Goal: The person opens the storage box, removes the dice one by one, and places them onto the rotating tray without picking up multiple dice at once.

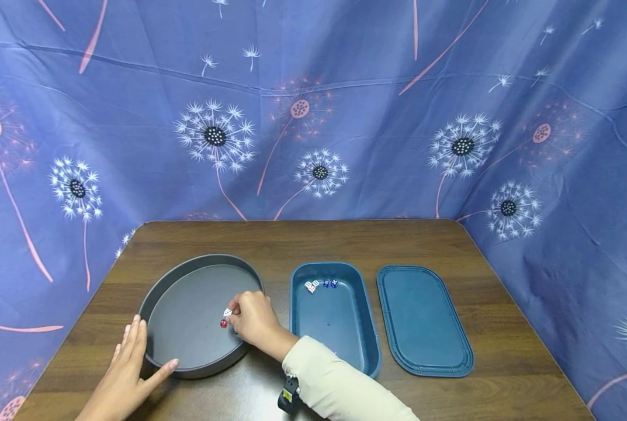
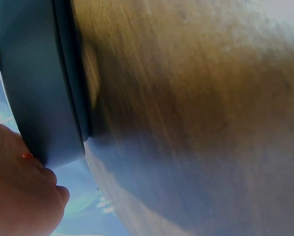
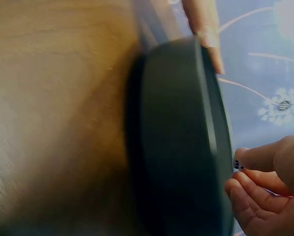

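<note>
Blue fabric point(image 1: 376, 146) printed with white and pink dandelions hangs behind the far edge and both sides of a brown wood-grain bench point(image 1: 508, 345). Toward the left edge, the left hand point(image 1: 129, 365) rests, fingers extended, against a round dark-grey tray point(image 1: 192, 310); over it the right hand point(image 1: 257, 318) pinches a small white die point(image 1: 227, 313) beside a red die point(image 1: 224, 323). A blue rectangular box point(image 1: 334, 321) holds white dice point(image 1: 312, 287) and blue dice point(image 1: 334, 283); a flat blue lid point(image 1: 425, 321) lies nearer the right edge.

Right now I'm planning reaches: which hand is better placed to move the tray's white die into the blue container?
Likely the right hand: it pinches the white die, nearer the blue container than the left hand.
</note>
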